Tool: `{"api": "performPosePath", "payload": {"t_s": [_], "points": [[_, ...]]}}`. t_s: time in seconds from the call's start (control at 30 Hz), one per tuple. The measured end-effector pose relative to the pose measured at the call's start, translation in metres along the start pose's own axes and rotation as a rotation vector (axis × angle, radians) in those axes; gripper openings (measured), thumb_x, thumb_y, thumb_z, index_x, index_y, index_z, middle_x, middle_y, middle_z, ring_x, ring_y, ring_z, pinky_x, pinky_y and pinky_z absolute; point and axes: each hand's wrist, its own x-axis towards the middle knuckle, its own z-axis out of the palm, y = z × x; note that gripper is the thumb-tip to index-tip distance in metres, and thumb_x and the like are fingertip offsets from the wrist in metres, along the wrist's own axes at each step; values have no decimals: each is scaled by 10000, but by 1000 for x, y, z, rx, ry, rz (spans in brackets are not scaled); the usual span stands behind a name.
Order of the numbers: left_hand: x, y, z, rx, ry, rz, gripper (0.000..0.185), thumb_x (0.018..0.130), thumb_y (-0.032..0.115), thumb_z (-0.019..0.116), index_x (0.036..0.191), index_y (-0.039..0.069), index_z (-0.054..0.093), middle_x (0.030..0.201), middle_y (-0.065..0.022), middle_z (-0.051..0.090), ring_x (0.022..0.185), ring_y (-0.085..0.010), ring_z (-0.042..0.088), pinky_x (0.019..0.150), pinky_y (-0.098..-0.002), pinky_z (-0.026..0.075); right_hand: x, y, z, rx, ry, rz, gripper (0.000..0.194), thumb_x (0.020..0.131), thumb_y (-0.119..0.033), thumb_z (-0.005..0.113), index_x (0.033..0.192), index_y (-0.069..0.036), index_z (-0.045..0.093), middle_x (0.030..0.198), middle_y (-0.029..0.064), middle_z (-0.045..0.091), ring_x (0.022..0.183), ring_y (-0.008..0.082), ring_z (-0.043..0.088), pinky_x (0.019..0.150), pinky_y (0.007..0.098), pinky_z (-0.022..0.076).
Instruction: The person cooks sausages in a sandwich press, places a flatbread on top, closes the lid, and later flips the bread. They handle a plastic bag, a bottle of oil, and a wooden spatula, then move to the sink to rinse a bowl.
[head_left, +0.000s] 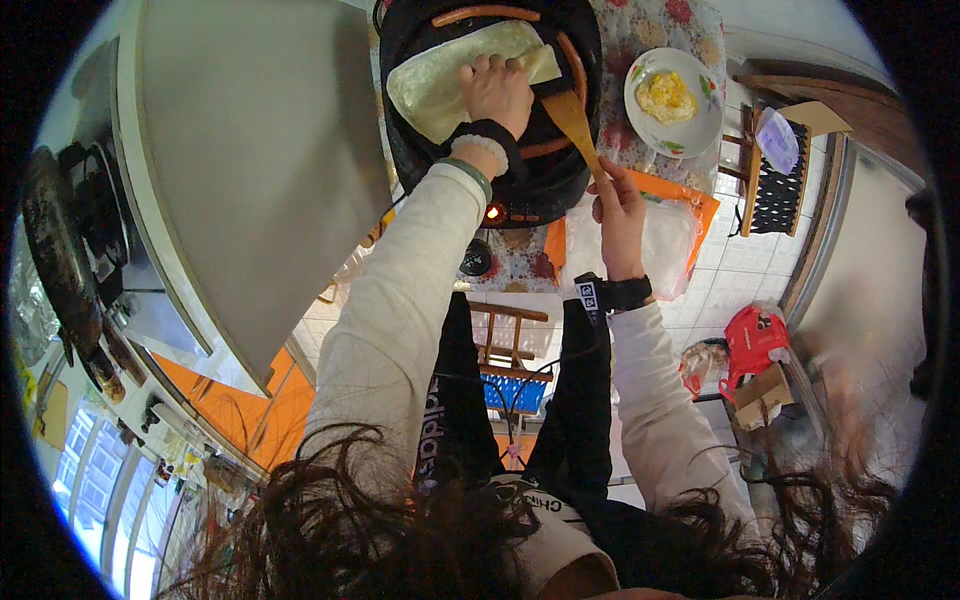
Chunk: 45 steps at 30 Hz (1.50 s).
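Note:
A black round electric pan (420, 176) with a glowing light at its near edge holds a pale flatbread (427, 86) and several sausages (486, 13) near its rim. Over the flatbread lies my left hand (496, 94), its fingers curled at a folded part of the sheet; whether they pinch it is hidden. My right hand (621, 214) grips the handle of a wooden spatula (571, 120), whose blade is in the pan by the flatbread's right edge. A fried egg (666, 97) rests on a white patterned plate (645, 131) right of the pan.
An orange and clear plastic package (697, 240) lies under my right hand on the flowered tablecloth (517, 259). Near the pan is a small dark round object (475, 257). A large pale panel (255, 150) stands left. Wooden stools (514, 311) and a red bag (754, 341) are on the floor.

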Motion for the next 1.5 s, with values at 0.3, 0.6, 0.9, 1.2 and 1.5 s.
{"api": "performPosePath", "payload": {"t_s": [0.3, 0.6, 0.9, 1.2, 1.5], "points": [[5, 5, 3, 92, 7, 60, 148, 767, 190, 613, 858, 106, 694, 909, -56, 683, 980, -234, 564, 840, -418, 356, -3, 4, 4, -39, -11, -9, 293, 945, -119, 546, 1219, -20, 563, 821, 5, 589, 570, 14, 400, 488, 170, 295], [2, -6, -6, -13, 70, 18, 148, 794, 214, 605, 841, 92, 673, 916, -60, 658, 939, -236, 577, 830, -419, 359, 19, 7, 6, -107, -23, -143, 301, 950, -141, 546, 1215, 2, 553, 945, 23, 615, 762, 85, 548, 666, 207, 438], [0, -12, -10, -108, 105, 49, 176, 755, 235, 649, 851, 89, 672, 884, -63, 638, 911, -240, 566, 814, -413, 358, 25, 5, 14, -188, -47, -264, 297, 949, -123, 536, 1233, -39, 558, 925, 1, 594, 712, 30, 474, 581, 170, 364], [-5, -11, -11, -112, 83, 50, 263, 771, 334, 666, 891, 100, 661, 977, -73, 619, 1017, -260, 518, 836, -429, 349, 34, 6, 25, -197, -17, -405, 284, 943, -117, 546, 1215, -38, 574, 879, 3, 602, 655, 27, 454, 556, 167, 351], [-3, -10, -3, -82, 110, 52, 236, 772, 293, 670, 896, 92, 655, 984, -78, 613, 1013, -260, 525, 838, -424, 353, 31, 2, 16, -28, -113, -163, 293, 953, -131, 543, 1226, -30, 570, 852, -9, 592, 612, 13, 416, 518, 164, 318]]}}
